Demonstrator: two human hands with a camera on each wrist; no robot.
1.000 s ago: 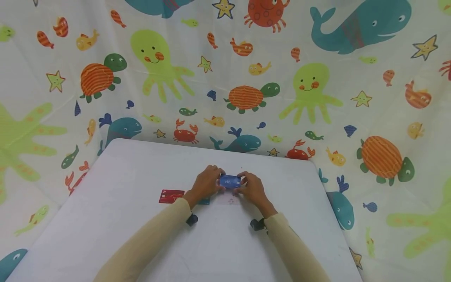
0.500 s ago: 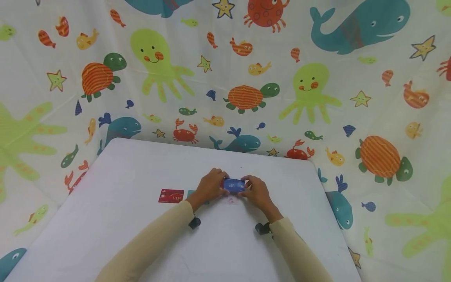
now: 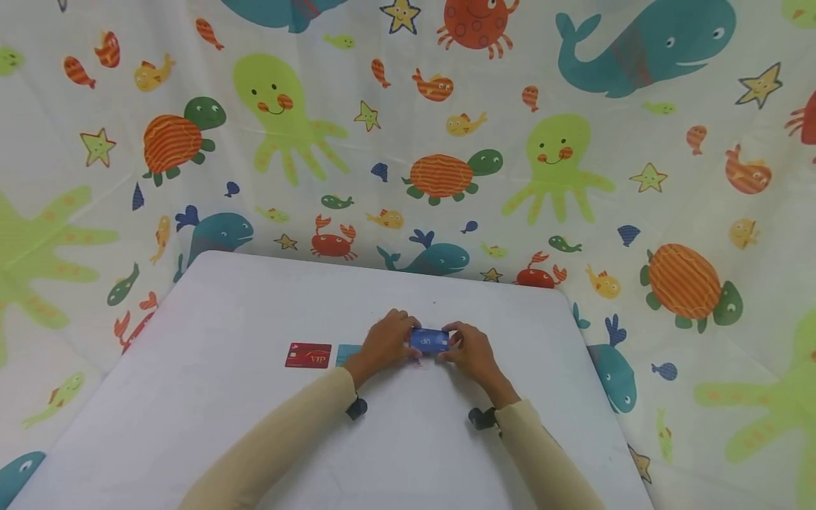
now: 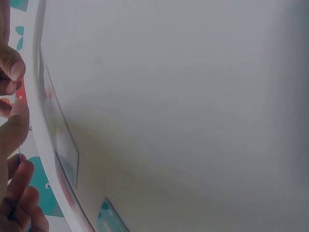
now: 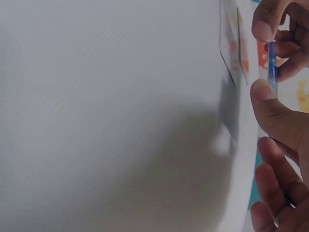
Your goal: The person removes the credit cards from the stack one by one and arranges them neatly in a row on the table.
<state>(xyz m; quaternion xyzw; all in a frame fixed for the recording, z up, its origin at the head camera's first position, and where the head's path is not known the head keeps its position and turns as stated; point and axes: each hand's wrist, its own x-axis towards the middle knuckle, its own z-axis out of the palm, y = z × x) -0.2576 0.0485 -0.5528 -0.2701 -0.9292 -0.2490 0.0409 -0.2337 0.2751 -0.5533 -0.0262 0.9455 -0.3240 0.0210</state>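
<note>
A blue card (image 3: 429, 341) with white lettering is held between the two hands over the table. My left hand (image 3: 385, 341) pinches its left end, thumb on the near edge and fingers on the far edge. The right hand (image 3: 474, 352) grips the right end in the same way. Seen from the right wrist, the blue card (image 5: 273, 63) is nearly edge-on and raised off the tabletop. Just below it, a pale card (image 4: 66, 145) lies flat, mostly hidden in the head view. A teal card (image 3: 346, 353) is partly covered by my left hand.
Left of the teal card lies a red card (image 3: 309, 355) marked VIP. The white table (image 3: 255, 425) ends at a rounded far edge, with a sea-animal printed curtain (image 3: 357, 142) behind it. Dark wrist cameras sit below both hands.
Both hands have carried the blue card a little to the right and nearer to me. More of the teal card and the whole red card have come into view.
</note>
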